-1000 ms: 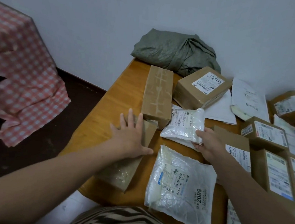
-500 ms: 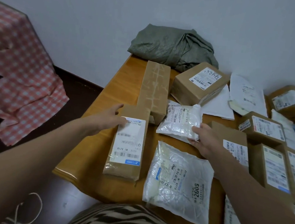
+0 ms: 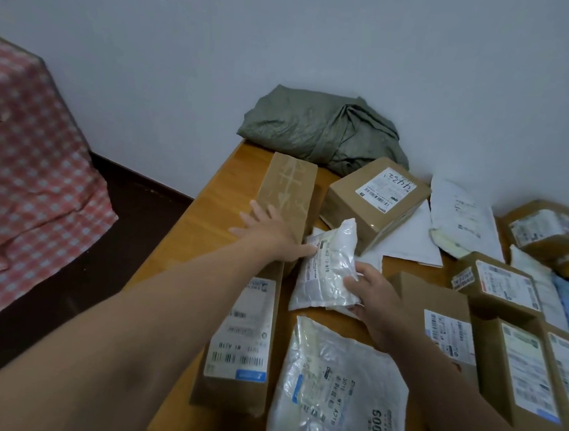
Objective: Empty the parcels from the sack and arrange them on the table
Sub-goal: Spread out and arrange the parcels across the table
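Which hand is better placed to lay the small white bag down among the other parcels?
Right. The right hand grips the small white bag by its near edge, so it can place it directly. The left hand lies flat on the long taped box.

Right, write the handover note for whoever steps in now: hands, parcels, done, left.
Left hand: open, flat on the near end of the long taped box.
Right hand: grips the small white bag, its far end tilted up off the table.
Sack: crumpled at the table's far end by the wall, apparently emptied.
Done: parcels are out; labelled box, big white bag and boxes on the right lie label up.
Left: set the small white bag down flat, square up the long taped box.
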